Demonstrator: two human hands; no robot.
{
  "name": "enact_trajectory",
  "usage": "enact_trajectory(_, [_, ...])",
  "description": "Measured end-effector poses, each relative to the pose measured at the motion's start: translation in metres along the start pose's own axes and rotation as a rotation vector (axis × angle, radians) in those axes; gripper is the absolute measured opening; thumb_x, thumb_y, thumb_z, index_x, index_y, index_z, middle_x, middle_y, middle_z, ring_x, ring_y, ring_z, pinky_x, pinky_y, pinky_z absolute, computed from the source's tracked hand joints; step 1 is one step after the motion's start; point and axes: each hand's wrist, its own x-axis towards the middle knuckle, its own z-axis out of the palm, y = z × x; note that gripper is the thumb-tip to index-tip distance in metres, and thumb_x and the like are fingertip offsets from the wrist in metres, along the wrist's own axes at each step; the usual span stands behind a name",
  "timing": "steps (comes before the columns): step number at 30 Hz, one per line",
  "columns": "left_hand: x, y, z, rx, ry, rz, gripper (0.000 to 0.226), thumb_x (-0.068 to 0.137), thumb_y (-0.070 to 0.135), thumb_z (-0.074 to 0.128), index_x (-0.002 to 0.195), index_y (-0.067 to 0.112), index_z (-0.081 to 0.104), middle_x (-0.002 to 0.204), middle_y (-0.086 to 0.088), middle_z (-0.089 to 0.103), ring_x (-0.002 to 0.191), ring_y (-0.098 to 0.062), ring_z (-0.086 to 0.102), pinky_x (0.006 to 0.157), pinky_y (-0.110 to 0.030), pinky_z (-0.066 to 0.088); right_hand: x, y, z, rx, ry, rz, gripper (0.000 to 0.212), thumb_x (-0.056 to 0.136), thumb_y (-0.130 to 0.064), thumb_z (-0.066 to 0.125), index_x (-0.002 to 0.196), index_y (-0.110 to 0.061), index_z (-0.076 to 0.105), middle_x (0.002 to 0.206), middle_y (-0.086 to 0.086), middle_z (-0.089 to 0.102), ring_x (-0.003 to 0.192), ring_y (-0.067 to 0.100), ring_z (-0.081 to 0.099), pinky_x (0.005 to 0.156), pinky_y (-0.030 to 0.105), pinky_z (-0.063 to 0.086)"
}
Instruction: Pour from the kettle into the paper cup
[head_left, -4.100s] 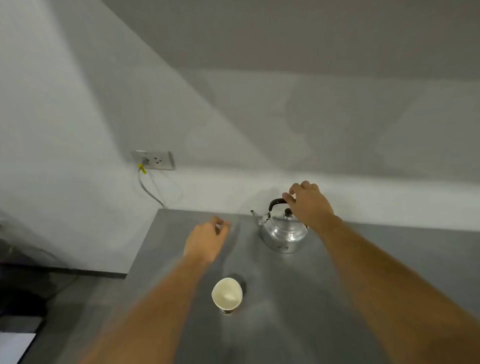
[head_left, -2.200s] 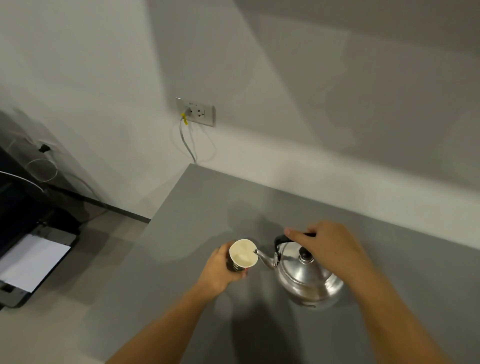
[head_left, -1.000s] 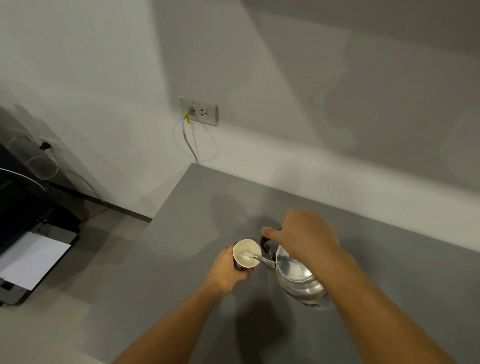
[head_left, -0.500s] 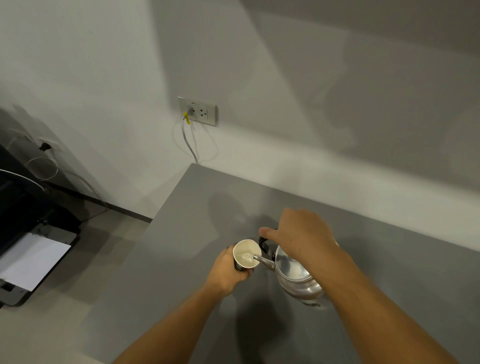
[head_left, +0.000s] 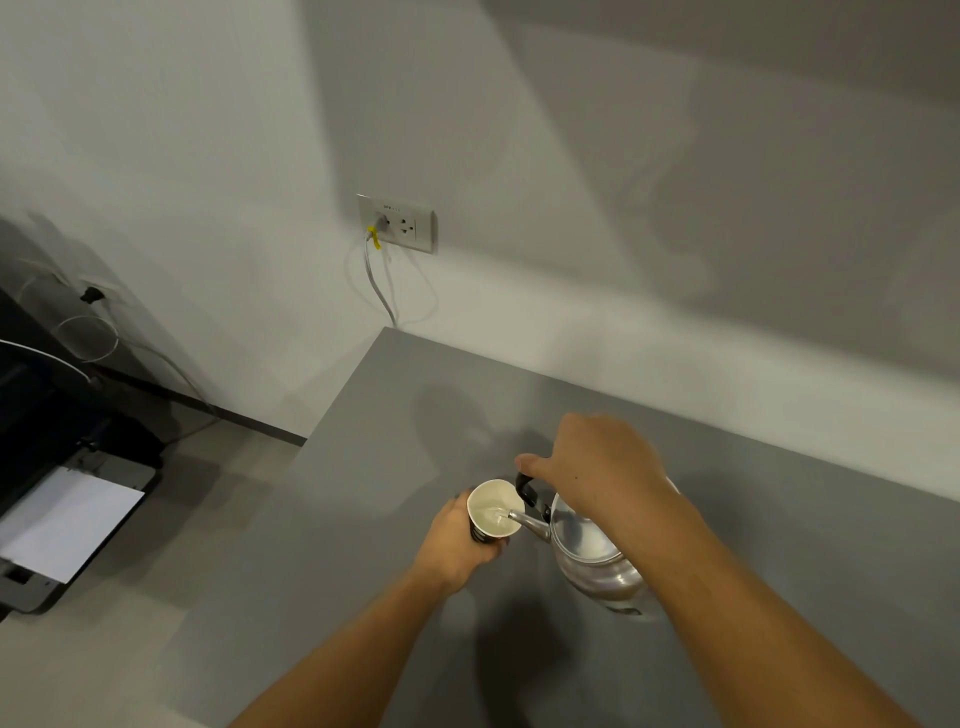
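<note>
The right hand is closed around the black handle of a metal kettle, with the fingers curled over the top of the handle, and it holds the kettle tilted to the left, so that the thin spout points down over the rim of the paper cup. The tip of the spout is just inside the mouth of the cup, and a small amount of clear liquid shines at the bottom of the white inside. The left hand is wrapped around the dark outer wall of the cup from the left and below, fingers closed on it, and keeps it upright, or nearly so. Whether the cup stands on the surface or is lifted a little above it, I cannot tell. Both things are above the grey table, near its middle, and the kettle is just to the right of the cup. The body of the kettle is partly hidden by the right forearm. On the white wall behind the table there is a power outlet with a grey cable plugged in, marked with a yellow tag. On the floor at the far left stands a black printer with a white sheet of paper on it.
</note>
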Motion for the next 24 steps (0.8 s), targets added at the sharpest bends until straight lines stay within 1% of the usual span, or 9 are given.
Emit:
enact_trajectory(3, [0.0002,-0.0006,-0.0001,-0.005,0.005,0.012,0.064,0.073,0.023,0.086,0.132,0.022,0.062,0.117,-0.009,0.073,0.112,-0.037,0.068,0.091,-0.051,0.057,0.0017,-0.0009,0.0000,-0.005,-0.005,0.009,0.053,0.083,-0.058,0.067,0.054,-0.020,0.041,0.059,0.000,0.045,0.058,0.023,0.048,0.049,0.029,0.030])
enact_trajectory(6, [0.0004,-0.0001,0.0004,-0.006,-0.001,0.008,0.060,0.072,0.024,0.085,0.129,0.023,0.064,0.113,-0.014,0.074,0.107,-0.044,0.067,0.085,-0.054,0.058,0.0021,-0.0013,0.0006,-0.010,-0.002,0.009,0.052,0.082,-0.058,0.067,0.054,-0.021,0.042,0.060,0.000,0.045,0.057,0.022,0.047,0.047,0.028,0.026])
enact_trajectory(9, [0.0006,-0.0007,0.0014,0.000,-0.004,0.009,0.057,0.072,0.023,0.084,0.126,0.023,0.064,0.110,-0.019,0.073,0.106,-0.051,0.064,0.083,-0.056,0.058,0.0026,-0.0017,0.0008,-0.006,0.008,0.008,0.052,0.082,-0.056,0.068,0.053,-0.020,0.045,0.058,0.000,0.047,0.050,0.017,0.042,0.044,0.028,0.025])
enact_trajectory(15, [0.0011,-0.0016,0.0020,-0.007,-0.013,-0.010,0.059,0.072,0.021,0.084,0.127,0.021,0.063,0.112,-0.021,0.071,0.107,-0.053,0.063,0.085,-0.058,0.057,0.0027,-0.0049,-0.0007,-0.031,0.000,0.022,0.050,0.083,-0.054,0.067,0.055,-0.019,0.045,0.059,0.000,0.047,0.050,0.016,0.040,0.045,0.029,0.026])
enact_trajectory(20, [0.0006,-0.0019,0.0013,-0.022,-0.003,-0.019,0.061,0.072,0.021,0.085,0.129,0.021,0.062,0.115,-0.014,0.072,0.107,-0.043,0.068,0.085,-0.054,0.058,0.0032,-0.0069,-0.0018,-0.029,-0.004,0.024,0.050,0.084,-0.054,0.067,0.055,-0.020,0.045,0.059,0.000,0.047,0.052,0.018,0.043,0.046,0.029,0.026])
enact_trajectory(22, [0.0005,-0.0015,0.0016,-0.025,-0.002,-0.025,0.059,0.072,0.021,0.085,0.127,0.020,0.063,0.113,-0.018,0.071,0.105,-0.048,0.066,0.084,-0.055,0.058,0.0031,-0.0075,-0.0023,-0.027,-0.007,0.024,0.049,0.084,-0.053,0.067,0.055,-0.020,0.046,0.060,0.000,0.048,0.053,0.019,0.045,0.047,0.029,0.028])
enact_trajectory(24, [0.0007,-0.0013,0.0017,-0.019,-0.003,-0.029,0.058,0.073,0.021,0.085,0.126,0.020,0.063,0.113,-0.019,0.071,0.105,-0.050,0.066,0.083,-0.056,0.058,0.0028,-0.0082,-0.0026,-0.029,-0.006,0.024,0.048,0.084,-0.053,0.067,0.055,-0.020,0.046,0.060,0.000,0.048,0.052,0.017,0.044,0.046,0.029,0.027])
